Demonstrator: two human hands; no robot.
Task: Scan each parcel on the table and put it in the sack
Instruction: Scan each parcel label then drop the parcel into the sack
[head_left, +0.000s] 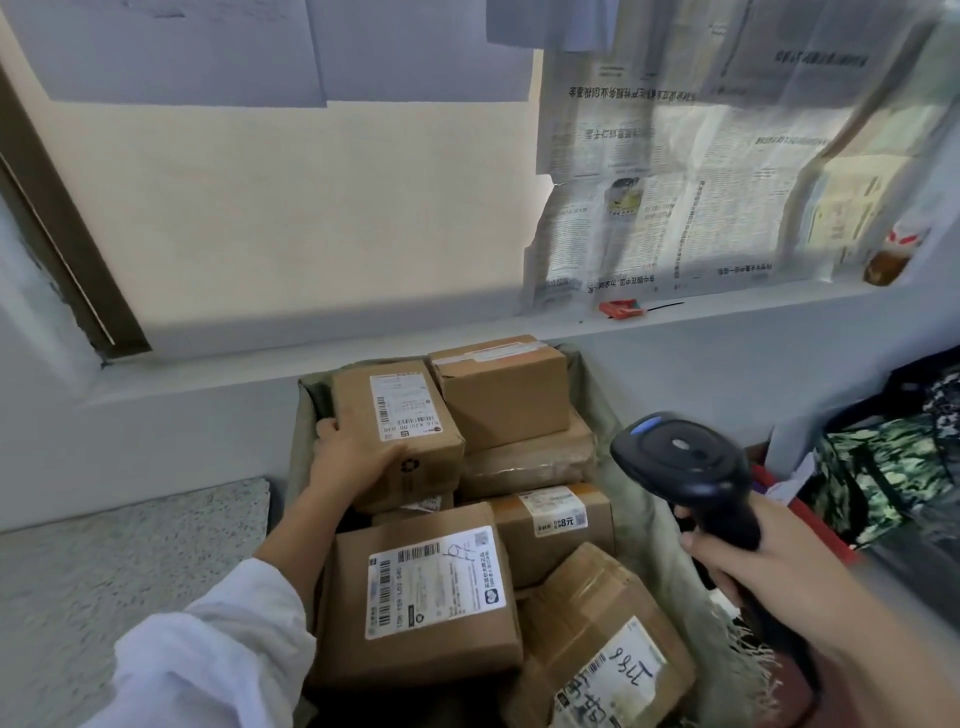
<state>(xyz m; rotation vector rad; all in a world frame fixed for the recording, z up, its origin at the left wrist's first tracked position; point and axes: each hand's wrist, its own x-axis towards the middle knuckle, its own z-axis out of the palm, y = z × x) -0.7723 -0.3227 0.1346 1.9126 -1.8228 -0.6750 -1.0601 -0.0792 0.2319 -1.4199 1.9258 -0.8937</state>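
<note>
The olive-green woven sack (640, 519) sits open, packed with brown cardboard parcels (426, 587); a small white-labelled brown cardboard parcel (400, 431) lies atop them at the far left, gripped by the left hand (348, 462); the right hand (753, 561) clasps a black handheld barcode scanner (680, 462) above the sack's right edge.

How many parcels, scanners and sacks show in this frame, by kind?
Cardboard parcels: 6 plainly seen, counting the held parcel in the left hand; a sliver beneath may be another.
Barcode scanner: 1, in the right hand.
Sack: 1.
Total: 8.
</note>
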